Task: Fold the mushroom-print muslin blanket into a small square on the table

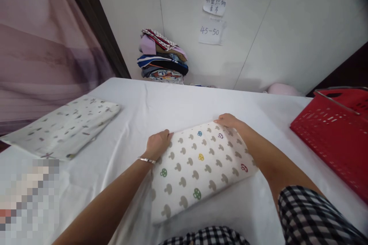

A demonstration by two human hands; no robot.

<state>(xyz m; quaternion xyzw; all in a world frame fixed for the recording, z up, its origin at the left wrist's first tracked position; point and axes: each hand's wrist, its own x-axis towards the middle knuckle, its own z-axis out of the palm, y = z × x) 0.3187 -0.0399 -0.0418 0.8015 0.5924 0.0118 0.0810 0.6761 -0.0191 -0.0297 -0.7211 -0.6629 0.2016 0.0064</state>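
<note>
— Where's the mushroom-print cloth [198,168]?

— Folded on the white table [178,103], left of the red basket [333,134], which the frame cuts off. The left hand [157,144] lies flat on its far-left corner, the right hand [228,121] flat on the far-right edge.

— Gripping anything?

— Neither; the left fingertips curl out of sight.

Silver bracelet [146,159], b/w checked sleeve [310,214]

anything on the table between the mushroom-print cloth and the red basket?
Nothing: the head view shows only bare white sheet between the mushroom-print cloth and the red basket, apart from the person's right forearm.
</note>
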